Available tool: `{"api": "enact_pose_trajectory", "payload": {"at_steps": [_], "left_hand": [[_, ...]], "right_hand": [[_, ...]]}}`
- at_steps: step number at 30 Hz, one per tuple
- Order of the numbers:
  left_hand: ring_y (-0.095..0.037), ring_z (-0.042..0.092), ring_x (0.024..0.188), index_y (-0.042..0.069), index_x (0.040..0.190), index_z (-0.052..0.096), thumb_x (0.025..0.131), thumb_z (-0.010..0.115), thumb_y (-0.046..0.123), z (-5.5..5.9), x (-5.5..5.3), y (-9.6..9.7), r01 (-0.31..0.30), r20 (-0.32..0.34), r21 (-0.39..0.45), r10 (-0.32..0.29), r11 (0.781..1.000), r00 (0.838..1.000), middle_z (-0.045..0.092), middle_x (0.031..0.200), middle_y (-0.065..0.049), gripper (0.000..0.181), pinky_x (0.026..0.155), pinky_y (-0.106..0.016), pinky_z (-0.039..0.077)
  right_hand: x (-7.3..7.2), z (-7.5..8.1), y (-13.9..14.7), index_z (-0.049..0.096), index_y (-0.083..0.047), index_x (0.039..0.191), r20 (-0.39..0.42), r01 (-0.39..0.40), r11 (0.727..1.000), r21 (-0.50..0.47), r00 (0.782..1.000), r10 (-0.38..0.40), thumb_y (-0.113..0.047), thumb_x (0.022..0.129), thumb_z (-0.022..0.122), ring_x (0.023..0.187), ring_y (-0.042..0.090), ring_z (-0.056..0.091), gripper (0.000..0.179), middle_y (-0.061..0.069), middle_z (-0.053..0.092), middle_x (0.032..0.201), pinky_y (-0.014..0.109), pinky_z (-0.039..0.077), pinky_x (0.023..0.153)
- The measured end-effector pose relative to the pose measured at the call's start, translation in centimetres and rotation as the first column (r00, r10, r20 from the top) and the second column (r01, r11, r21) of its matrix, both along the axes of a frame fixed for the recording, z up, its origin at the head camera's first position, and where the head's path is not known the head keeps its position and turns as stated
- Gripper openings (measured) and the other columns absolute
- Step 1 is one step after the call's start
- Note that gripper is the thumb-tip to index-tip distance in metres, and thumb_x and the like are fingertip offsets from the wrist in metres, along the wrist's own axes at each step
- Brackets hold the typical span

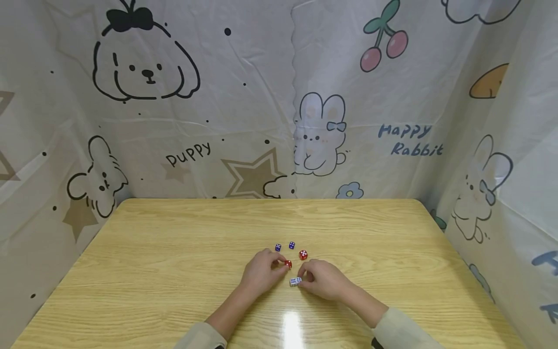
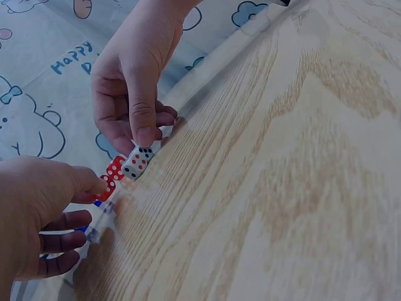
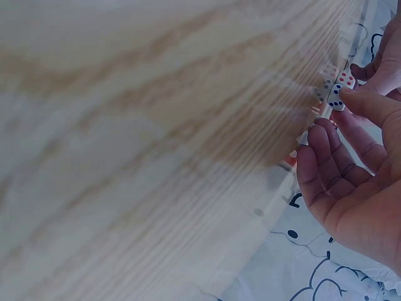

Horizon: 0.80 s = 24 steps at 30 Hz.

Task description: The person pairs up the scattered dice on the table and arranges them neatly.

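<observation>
With the clock centred on the red die (image 1: 288,265) in the person's left hand, pale sleeves (image 1: 203,336) come in at 8 and 4 o'clock over a wooden table (image 1: 152,271). At 5 o'clock from that die sit the white dice (image 1: 295,281), seemingly two touching, pinched between thumb and finger of the right hand (image 1: 323,280), which lies towards 4. The left hand (image 1: 262,272), at 8 to 9, pinches the red die by thumb and fingertip; the two hands are close but apart. Beyond, a second red die (image 1: 303,254) rests at 2 o'clock, just past the right fingers. Farther out are two blue dice (image 1: 291,245), slightly apart, at 12 and 11. Behind the table hangs a printed curtain (image 1: 257,111), with a rabbit near 12 and a puppy's head near 11.
</observation>
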<state>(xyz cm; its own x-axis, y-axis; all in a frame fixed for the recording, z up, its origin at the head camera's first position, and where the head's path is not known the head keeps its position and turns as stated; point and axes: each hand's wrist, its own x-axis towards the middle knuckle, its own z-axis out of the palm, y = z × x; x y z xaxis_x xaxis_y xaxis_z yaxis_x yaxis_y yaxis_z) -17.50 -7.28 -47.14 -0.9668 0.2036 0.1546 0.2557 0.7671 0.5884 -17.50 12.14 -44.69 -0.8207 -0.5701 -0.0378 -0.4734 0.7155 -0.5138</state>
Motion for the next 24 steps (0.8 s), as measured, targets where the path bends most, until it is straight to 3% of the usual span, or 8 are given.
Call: {"api": "enact_pose_trajectory", "payload": {"at_steps": [24], "left_hand": [[-0.010,0.050,0.076,0.014,0.092,0.071,0.081,0.069,0.024,-0.50,-0.04,-0.32,0.026,-0.017,-0.003,-0.026,1.000,1.000,0.058,0.082,0.002,0.015,0.063,-0.022,0.041]], "right_hand": [[-0.06,-0.08,0.03,0.067,-0.011,0.093,0.000,0.002,1.000,0.005,1.000,-0.002,-0.022,0.083,0.069,0.059,0.003,0.043,0.016,-0.008,0.052,0.069,0.020,0.037,0.053]]}}
